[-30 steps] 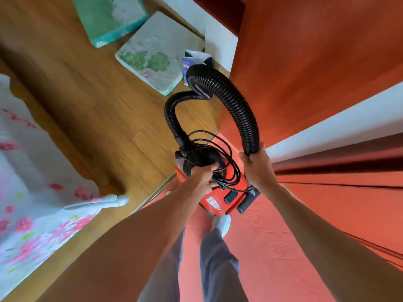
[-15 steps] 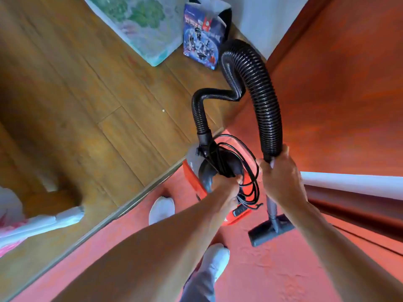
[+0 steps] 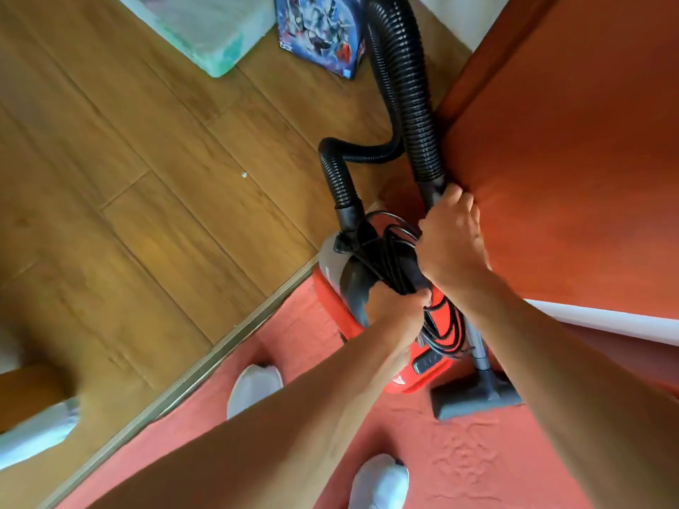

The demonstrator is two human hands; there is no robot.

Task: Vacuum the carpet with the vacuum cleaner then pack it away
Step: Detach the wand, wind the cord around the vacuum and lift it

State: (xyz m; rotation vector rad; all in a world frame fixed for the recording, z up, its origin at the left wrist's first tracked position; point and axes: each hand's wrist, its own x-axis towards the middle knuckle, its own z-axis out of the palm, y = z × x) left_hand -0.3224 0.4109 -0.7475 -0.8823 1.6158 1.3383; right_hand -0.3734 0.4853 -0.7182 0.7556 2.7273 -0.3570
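Both hands (image 3: pixel 422 277) grip the vacuum cleaner (image 3: pixel 371 306) above red carpet (image 3: pixel 477 472).

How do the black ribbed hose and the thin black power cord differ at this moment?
The black ribbed hose is thick and arches in one loop above the red vacuum cleaner; the thin black power cord is smooth and bundled in many coils. The right hand grips the hose's end, the left hand the cord. Both are black.

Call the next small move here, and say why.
Probably set the red vacuum down against the orange wall and let go. The left hand grips its handle with the coiled cord, the right hand holds the hose end, and the floor nozzle already rests on the carpet.
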